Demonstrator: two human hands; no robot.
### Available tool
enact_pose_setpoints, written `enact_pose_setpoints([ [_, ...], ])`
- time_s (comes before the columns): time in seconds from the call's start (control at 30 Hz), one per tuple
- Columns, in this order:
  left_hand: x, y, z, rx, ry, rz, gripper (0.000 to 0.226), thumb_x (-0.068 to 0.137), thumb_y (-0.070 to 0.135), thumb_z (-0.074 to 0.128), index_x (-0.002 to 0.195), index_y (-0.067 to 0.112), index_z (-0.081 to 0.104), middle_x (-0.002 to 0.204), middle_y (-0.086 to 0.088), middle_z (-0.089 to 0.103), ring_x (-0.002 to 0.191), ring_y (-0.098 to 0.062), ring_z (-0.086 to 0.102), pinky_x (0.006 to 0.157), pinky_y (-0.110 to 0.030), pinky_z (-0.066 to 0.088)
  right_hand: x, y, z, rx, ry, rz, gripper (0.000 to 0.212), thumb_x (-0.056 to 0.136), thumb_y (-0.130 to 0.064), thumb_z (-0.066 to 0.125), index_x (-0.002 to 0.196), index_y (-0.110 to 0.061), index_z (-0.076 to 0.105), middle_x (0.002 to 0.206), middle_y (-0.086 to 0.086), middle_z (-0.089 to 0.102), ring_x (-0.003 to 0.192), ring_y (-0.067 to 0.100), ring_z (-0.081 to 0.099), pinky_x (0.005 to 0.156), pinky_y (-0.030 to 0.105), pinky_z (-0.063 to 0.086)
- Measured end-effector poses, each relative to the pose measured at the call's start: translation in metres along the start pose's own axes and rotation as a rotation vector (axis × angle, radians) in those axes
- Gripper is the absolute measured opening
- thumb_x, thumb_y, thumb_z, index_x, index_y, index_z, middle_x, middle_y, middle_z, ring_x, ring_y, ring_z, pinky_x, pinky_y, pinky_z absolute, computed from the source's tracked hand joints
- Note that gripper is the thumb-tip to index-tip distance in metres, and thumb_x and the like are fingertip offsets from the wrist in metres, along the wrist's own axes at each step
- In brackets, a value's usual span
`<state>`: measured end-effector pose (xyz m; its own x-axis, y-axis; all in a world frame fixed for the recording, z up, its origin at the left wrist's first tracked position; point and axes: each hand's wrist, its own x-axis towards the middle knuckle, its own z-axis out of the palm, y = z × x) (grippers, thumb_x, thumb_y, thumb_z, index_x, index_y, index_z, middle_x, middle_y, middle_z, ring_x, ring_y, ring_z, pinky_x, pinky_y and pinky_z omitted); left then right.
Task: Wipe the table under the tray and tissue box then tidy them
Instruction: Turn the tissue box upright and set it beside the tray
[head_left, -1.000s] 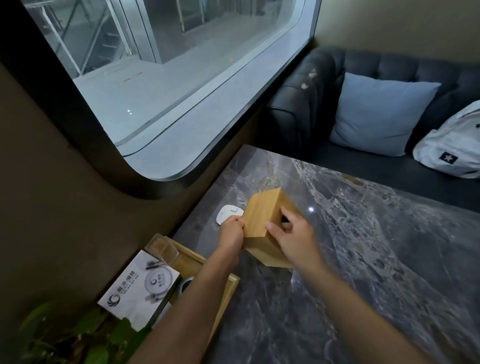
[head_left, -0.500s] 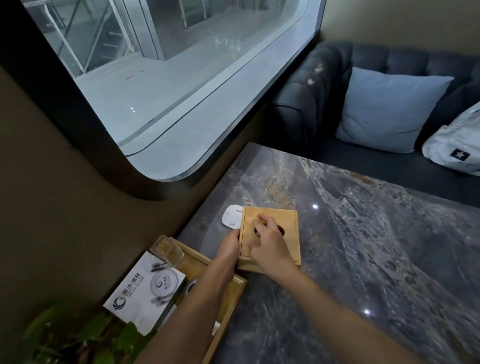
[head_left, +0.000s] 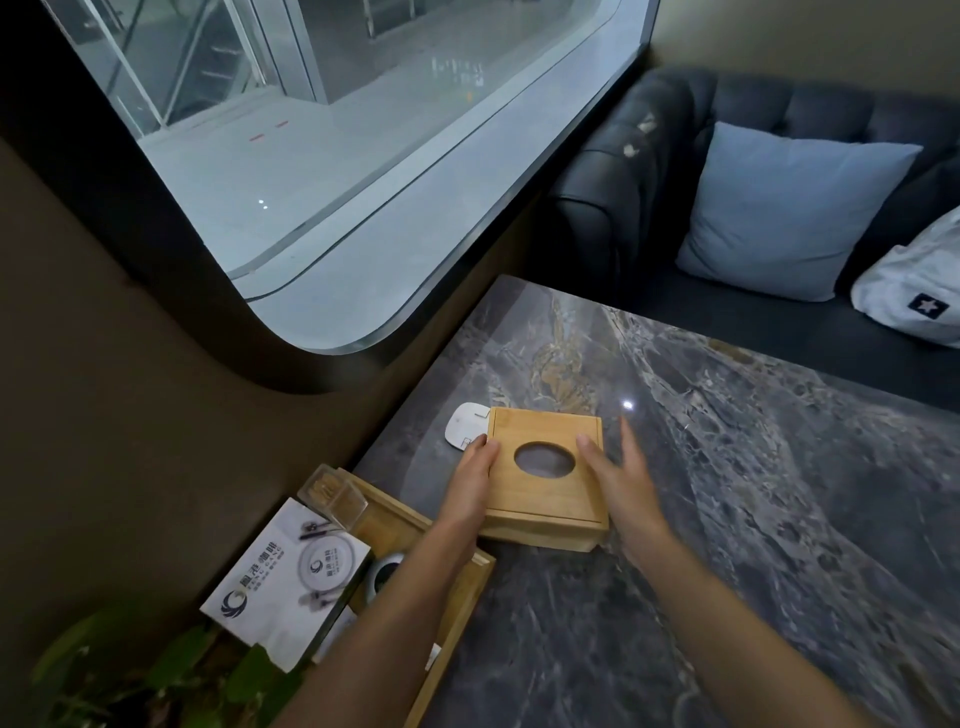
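I see the tissue box (head_left: 545, 478) sitting flat on the table (head_left: 753, 519) just left of the frame's centre, its oval opening facing up. My left hand (head_left: 475, 480) lies along the box's left side, fingers pressed against the wood; I read it as resting there rather than gripping. My right hand (head_left: 618, 475) is spread open at the box's right side, thumb near the top face, fingers blurred and pointing away; I cannot tell whether it touches the box.

A white disc (head_left: 465, 428) lies on the table at the box's far left corner, partly tucked behind it. The tray (head_left: 457, 603) sits in the lower left of the frame, at the table's left edge, its near corner just beside the box and under my left forearm. In the tray stand a clear holder (head_left: 332, 496) of thin sticks and a printed card (head_left: 288, 582), with a round dish (head_left: 387, 569) partly hidden by my arm. Leaves (head_left: 156, 670) fill the bottom left corner.

In the upper right, a dark sofa (head_left: 623, 182) carries a blue cushion (head_left: 789, 208) and a white bag (head_left: 914, 291) with a star patch. A window (head_left: 337, 156) takes up the upper left.
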<state>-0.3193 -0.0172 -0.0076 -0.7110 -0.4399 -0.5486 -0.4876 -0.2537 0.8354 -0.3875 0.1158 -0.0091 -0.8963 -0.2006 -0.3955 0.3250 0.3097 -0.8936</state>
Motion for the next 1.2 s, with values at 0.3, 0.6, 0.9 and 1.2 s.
enact_pose_setpoints([
  [0.3, 0.001, 0.015, -0.017, -0.115, -0.021, -0.132, 0.027, 0.093, 0.037, 0.042, 0.096, 0.022, 0.063, 0.084, -0.001, 0.065, 0.079, -0.014, 0.059, 0.069, -0.029, 0.045, 0.002, 0.008, 0.023, 0.356, -0.232, 0.117, 0.066, 0.083, -0.050, 0.054, 0.138, -0.045, 0.019, 0.136, 0.004, 0.046, 0.113, 0.026, 0.054, 0.091, 0.050, 0.050],
  [0.6, 0.008, 0.047, -0.065, 0.220, 0.048, -0.033, 0.033, 0.096, 0.031, 0.033, 0.118, 0.018, 0.055, 0.111, -0.003, 0.053, 0.100, -0.016, 0.048, 0.088, -0.033, 0.033, -0.007, 0.000, 0.077, 0.426, -0.317, 0.069, 0.071, 0.088, -0.044, 0.051, 0.140, -0.046, 0.002, 0.148, 0.005, 0.033, 0.129, 0.028, 0.039, 0.108, 0.054, 0.033],
  [0.9, 0.012, 0.038, -0.070, 0.726, 0.192, 0.090, 0.051, 0.093, 0.042, 0.040, 0.135, 0.015, 0.035, 0.140, -0.011, 0.044, 0.124, -0.027, 0.044, 0.102, -0.046, 0.038, -0.008, -0.001, 0.081, 0.268, -0.289, -0.016, 0.062, 0.095, -0.035, 0.039, 0.145, -0.025, 0.004, 0.151, 0.005, 0.027, 0.129, 0.016, 0.035, 0.102, 0.029, 0.032],
  [1.2, -0.032, -0.033, -0.033, 1.155, 0.444, 0.440, 0.093, 0.082, 0.073, 0.014, 0.145, 0.006, -0.001, 0.157, -0.016, 0.002, 0.146, -0.024, -0.002, 0.120, -0.034, -0.011, -0.008, 0.005, 0.085, 0.186, -0.179, 0.002, 0.052, 0.095, -0.041, 0.032, 0.144, -0.025, 0.021, 0.139, 0.001, 0.043, 0.115, 0.015, 0.050, 0.090, 0.027, 0.045],
])
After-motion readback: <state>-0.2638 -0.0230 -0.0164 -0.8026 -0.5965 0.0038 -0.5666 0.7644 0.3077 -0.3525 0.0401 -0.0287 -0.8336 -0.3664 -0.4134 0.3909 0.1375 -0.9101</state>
